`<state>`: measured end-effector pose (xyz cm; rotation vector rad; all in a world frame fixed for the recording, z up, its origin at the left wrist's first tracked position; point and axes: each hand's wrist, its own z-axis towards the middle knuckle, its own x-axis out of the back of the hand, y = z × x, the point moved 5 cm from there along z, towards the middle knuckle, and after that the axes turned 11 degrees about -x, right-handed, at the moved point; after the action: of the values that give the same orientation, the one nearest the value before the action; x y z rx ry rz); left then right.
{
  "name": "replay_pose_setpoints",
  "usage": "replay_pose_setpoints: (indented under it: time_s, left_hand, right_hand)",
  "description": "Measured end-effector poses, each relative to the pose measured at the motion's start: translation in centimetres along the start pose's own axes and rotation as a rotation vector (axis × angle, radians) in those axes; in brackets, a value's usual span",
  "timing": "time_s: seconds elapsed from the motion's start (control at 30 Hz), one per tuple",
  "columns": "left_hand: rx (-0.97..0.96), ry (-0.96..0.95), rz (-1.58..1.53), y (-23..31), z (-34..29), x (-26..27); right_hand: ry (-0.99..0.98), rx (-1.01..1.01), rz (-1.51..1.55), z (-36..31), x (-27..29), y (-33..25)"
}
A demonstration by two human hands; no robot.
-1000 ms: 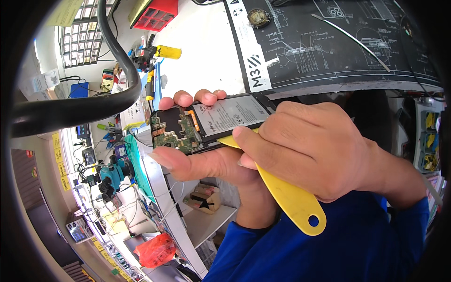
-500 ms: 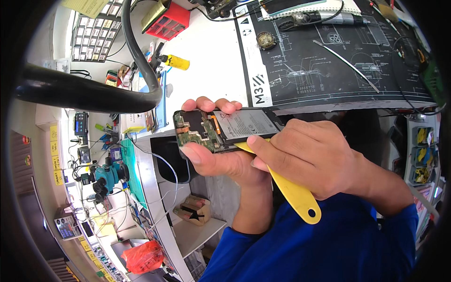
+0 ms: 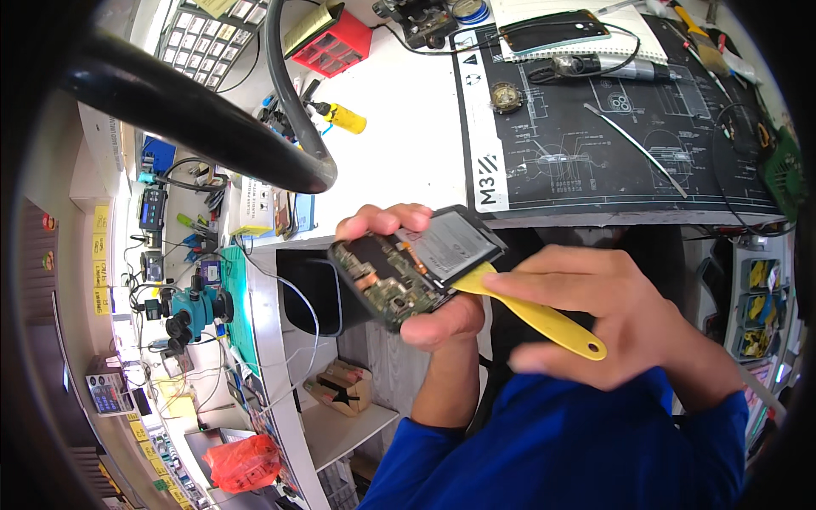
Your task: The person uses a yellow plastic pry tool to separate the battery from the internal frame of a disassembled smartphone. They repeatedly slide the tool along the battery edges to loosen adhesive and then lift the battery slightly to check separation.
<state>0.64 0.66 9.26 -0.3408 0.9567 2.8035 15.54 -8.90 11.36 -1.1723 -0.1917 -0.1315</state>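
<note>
My left hand (image 3: 446, 325) grips an opened phone (image 3: 371, 293) by its sides, fingers along the far edge and thumb at the near edge. Inside it, a circuit board (image 3: 398, 297) with an orange flex cable and a grey battery (image 3: 457, 242) lie exposed. A yellow plastic pry tool (image 3: 548, 321) has its wide end at the phone's near edge beside the battery; how deep it sits is hidden. My right hand (image 3: 633, 310), partly blurred, is spread around the tool with one fingertip against it and the thumb apart below.
On the black work mat (image 3: 552, 191) lie a thin metal pry stick (image 3: 637, 151), a round watch-like piece (image 3: 506, 98) and a pen-shaped power tool (image 3: 612, 65). A thick black arm (image 3: 204, 115) crosses the upper left. A teal microscope (image 3: 195, 314) stands at left.
The phone has turned and tilted, moving right and slightly nearer. My right hand has loosened from around the pry tool, its fingers spreading. The tool has swung to a flatter angle.
</note>
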Motion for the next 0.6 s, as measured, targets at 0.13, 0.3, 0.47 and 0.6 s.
replay_pose_setpoints:
  time_s: [0.13,0.3,0.47,0.6]
  left_hand:
    - [-0.244,-0.083,-0.163,0.1,0.2,1.9]
    - [-0.404,-0.183,-0.231,1.3,0.1,1.3]
    - [-0.345,-0.114,-0.327,1.9,0.6,1.0]
    - [-0.312,-0.106,-0.281,2.3,1.1,0.9]
  right_hand:
    - [-0.113,-0.288,0.255,-1.3,1.3,-1.0]
    - [-0.118,-0.360,0.044,-0.7,-0.2,0.4]
    - [-0.093,-0.337,0.011,0.3,-1.0,0.4]
    - [-0.084,-0.351,0.012,0.3,-1.4,0.1]
